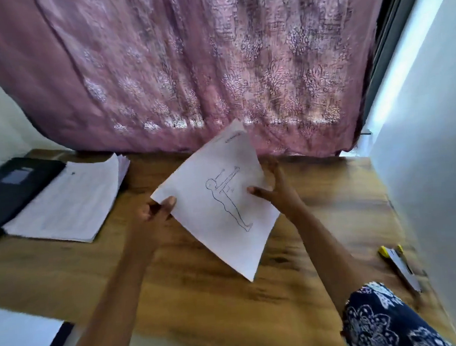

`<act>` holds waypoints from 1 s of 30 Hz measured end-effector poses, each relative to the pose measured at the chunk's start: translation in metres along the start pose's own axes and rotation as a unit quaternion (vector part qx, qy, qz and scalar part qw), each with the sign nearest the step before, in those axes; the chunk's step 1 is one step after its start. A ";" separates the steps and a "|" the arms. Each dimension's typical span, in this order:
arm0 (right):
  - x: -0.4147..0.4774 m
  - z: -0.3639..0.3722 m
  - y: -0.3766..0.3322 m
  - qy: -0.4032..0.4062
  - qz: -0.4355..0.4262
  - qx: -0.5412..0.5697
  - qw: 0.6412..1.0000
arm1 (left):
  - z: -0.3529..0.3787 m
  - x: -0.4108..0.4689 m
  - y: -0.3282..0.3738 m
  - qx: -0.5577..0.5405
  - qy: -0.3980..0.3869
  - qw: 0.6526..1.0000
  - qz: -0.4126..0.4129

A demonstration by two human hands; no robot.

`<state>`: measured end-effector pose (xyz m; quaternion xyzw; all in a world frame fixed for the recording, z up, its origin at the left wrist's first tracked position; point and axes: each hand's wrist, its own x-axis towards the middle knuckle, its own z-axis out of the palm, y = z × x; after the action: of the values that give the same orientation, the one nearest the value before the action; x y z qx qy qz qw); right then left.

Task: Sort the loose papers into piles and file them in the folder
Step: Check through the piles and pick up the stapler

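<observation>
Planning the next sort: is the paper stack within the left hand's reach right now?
Probably yes: only bare table lies between the left hand and the stack, though that hand is busy pinching the drawing sheet.

Sheet (215, 201): thin white paper, matt and smooth, bearing a line drawing in dark ink; the upper edge bends slightly.
Stack (67, 203): white paper, matt, with uneven edges.
Folder (5, 192): black, smooth cover with a faint sheen and a pale label patch; the material cannot be told.
Table (232, 296): brown wood-grain top, smooth, low sheen.
Curtain (184, 66): mauve woven cloth, matt, creased, with a paler printed pattern.
Sleeve (380, 322): dark blue cloth printed in white.
Wall (440, 154): white, smooth, matt.
</observation>
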<state>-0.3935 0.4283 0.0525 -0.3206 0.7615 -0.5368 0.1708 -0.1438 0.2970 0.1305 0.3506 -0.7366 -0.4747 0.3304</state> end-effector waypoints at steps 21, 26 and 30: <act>0.071 0.308 -0.103 0.073 0.159 0.299 0.938 | -0.217 0.186 -0.173 0.038 -0.148 0.973 -0.170; 0.100 0.360 -0.109 0.016 0.138 0.240 0.961 | -0.245 0.237 -0.211 0.081 -0.097 0.982 -0.142; 0.132 0.395 -0.099 -0.021 0.146 0.098 0.984 | -0.247 0.260 -0.236 0.219 -0.073 0.967 -0.107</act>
<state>-0.2218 0.0380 0.0108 -0.1993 0.7399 -0.5712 0.2940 -0.0322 -0.1058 0.0323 0.4559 -0.8029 -0.3585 0.1381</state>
